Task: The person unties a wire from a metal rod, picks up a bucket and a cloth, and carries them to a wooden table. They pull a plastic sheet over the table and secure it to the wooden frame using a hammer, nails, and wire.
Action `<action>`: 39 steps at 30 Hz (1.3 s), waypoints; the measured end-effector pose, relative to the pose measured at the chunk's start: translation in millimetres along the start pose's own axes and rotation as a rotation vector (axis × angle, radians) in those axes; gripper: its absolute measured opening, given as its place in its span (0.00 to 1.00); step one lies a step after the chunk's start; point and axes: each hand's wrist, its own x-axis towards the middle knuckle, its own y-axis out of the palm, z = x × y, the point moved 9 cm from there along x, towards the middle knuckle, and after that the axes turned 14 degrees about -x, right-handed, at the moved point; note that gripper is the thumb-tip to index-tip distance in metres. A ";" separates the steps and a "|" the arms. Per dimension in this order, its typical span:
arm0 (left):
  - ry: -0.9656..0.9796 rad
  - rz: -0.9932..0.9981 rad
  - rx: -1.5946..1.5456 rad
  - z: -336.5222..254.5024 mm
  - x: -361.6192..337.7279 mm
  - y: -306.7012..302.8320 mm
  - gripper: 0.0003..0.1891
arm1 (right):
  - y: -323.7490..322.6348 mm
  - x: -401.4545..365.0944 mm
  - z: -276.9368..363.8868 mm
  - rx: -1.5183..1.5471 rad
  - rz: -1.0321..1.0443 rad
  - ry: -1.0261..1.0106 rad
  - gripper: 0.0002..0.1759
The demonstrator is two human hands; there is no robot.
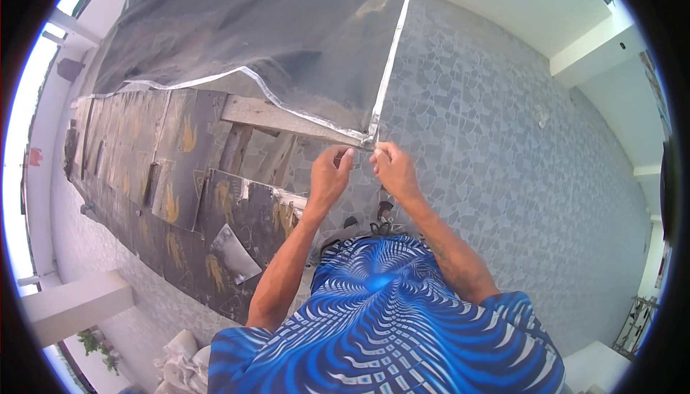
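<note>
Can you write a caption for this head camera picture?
Left hand and right hand pinch the corner of a dark sheet over a wooden plank.

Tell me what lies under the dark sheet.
Beneath the lifted edge of the dark sheet, a wooden beam and slats show. The left hand and right hand pinch its corner. Whatever lies farther under it is covered.

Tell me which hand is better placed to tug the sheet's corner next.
Probably the right. The right hand has its fingertips at the corner of the dark sheet, where its silver edges meet; the left hand is closed slightly beside it.
</note>
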 end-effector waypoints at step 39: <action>0.720 0.060 0.756 -60.5 -3.8 47.7 0.28 | -26.0 6.5 -109.0 -0.369 0.191 0.137 0.21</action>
